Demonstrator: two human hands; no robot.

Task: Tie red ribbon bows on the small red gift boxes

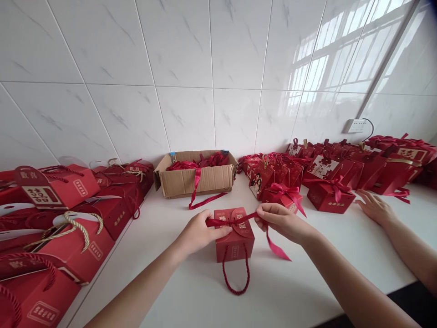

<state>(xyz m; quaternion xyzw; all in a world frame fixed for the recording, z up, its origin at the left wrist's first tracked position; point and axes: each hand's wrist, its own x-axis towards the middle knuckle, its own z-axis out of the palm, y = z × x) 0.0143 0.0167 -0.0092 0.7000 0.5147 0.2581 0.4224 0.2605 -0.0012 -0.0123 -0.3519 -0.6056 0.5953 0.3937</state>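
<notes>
A small red gift box (pixel 235 248) with rounded closing flaps stands on the white table in front of me. Its twisted cord handle (pixel 248 273) hangs down toward me. A dark red ribbon (pixel 251 217) runs across the box top, crossing at its middle. My left hand (pixel 206 231) is closed on the ribbon at the left edge, with the thumb resting on the box top. Between thumb and fingers, my right hand (pixel 278 221) pinches the ribbon at the right. The ribbon's loose tail (pixel 278 250) falls below that hand.
A cardboard box (pixel 198 184) of red ribbons stands against the tiled wall, one ribbon trailing out. Many red boxes (pixel 73 246) crowd the left side. Boxes with bows (pixel 331 196) fill the back right. Another person's hand (pixel 377 209) lies near them.
</notes>
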